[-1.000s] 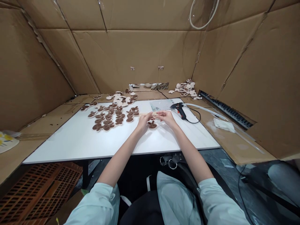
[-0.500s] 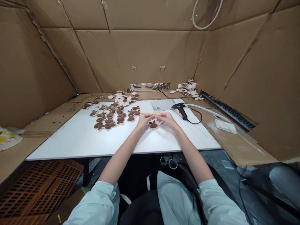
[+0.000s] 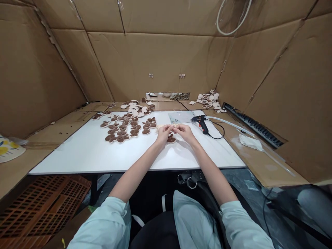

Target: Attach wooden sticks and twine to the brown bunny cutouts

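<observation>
My left hand [image 3: 164,134] and my right hand [image 3: 184,132] meet over the white tabletop [image 3: 85,154], fingers pinched together on a thin wooden stick [image 3: 171,128] held between them. A bundle of such sticks [image 3: 161,126] lies just behind my left hand. Directly below my fingers a brown bunny-shaped piece [image 3: 171,139] lies flat on the table. A cluster of several more brown bunny pieces [image 3: 124,128] lies to the left of my hands.
A black hot glue gun [image 3: 201,121] with its cord lies right of my hands, beside a clear plastic bag [image 3: 181,117]. Pale pieces are heaped at the back [image 3: 136,109] and back right [image 3: 209,99]. Cardboard walls enclose the table. An orange crate [image 3: 41,207] sits lower left.
My hands stayed together above the brown piece, shifting slightly and working the stick between the fingertips. The camera view tilted a little.
</observation>
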Demonstrator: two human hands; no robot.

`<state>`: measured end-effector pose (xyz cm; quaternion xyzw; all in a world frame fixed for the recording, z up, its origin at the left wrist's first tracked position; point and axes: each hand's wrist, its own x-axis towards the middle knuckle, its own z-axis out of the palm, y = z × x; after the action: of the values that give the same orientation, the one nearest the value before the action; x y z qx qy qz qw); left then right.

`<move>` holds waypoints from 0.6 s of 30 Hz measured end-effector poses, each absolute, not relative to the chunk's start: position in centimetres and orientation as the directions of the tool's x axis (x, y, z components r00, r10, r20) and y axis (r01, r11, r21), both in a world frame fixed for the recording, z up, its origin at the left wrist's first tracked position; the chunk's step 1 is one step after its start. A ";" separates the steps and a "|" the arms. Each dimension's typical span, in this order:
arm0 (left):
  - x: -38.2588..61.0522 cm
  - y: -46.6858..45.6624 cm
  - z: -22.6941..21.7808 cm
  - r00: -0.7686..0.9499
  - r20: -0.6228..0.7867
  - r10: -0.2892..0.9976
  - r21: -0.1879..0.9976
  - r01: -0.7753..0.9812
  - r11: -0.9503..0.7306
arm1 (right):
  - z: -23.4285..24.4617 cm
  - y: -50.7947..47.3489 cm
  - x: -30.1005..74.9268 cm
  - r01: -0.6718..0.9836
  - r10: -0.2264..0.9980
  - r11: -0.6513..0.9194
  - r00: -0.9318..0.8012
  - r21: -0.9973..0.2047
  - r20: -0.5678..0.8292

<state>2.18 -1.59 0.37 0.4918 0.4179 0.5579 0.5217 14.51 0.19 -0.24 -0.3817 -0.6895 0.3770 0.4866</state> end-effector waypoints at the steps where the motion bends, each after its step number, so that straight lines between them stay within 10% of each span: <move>1: 2.2 -1.6 0.4 0.022 0.106 0.994 0.980 -0.174 -0.101 | -0.3 0.3 14.5 0.162 0.891 0.429 -0.239 -0.888 0.387; 18: 2.2 -0.7 -0.4 -0.021 0.110 0.994 0.972 -0.206 -0.112 | -0.5 0.4 14.4 0.221 0.853 0.502 -0.288 -0.836 0.436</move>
<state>2.22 -0.67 -0.36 0.4701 0.4189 0.5787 0.5183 14.42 0.41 -0.52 -0.3685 -0.7287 0.3365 0.4690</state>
